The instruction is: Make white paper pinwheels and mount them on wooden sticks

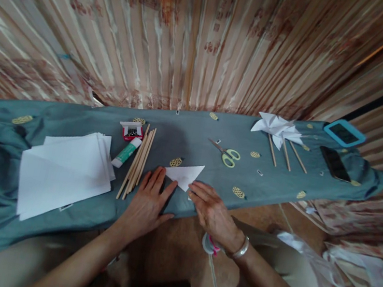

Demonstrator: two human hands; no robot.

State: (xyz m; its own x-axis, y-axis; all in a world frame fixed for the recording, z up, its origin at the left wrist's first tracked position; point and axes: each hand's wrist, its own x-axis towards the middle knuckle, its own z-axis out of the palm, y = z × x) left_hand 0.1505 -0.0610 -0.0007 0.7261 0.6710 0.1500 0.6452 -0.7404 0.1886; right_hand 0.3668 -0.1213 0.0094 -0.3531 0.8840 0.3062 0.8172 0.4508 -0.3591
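A small white sheet of paper (186, 176), folded into a triangle, lies near the table's front edge between my hands. My left hand (149, 197) is open and flat, its fingertips on the paper's left end and its thumb apart. With its fingers close together, my right hand (210, 210) grips the paper's lower right edge; its thumb is mostly hidden. Left of my left hand, several wooden sticks (139, 161) lie in a bundle beside a glue stick (127, 152). Scissors with green handles (229, 157) rest beyond my right hand.
A stack of white paper (65, 174) lies at the left. Behind the glue stick is a small red open box (132, 131) with dark contents. Paper pinwheels (278, 128) on sticks, a dark phone (335, 163) and a blue-framed device (344, 133) are at the right. A curtain (194, 41) hangs behind the table.
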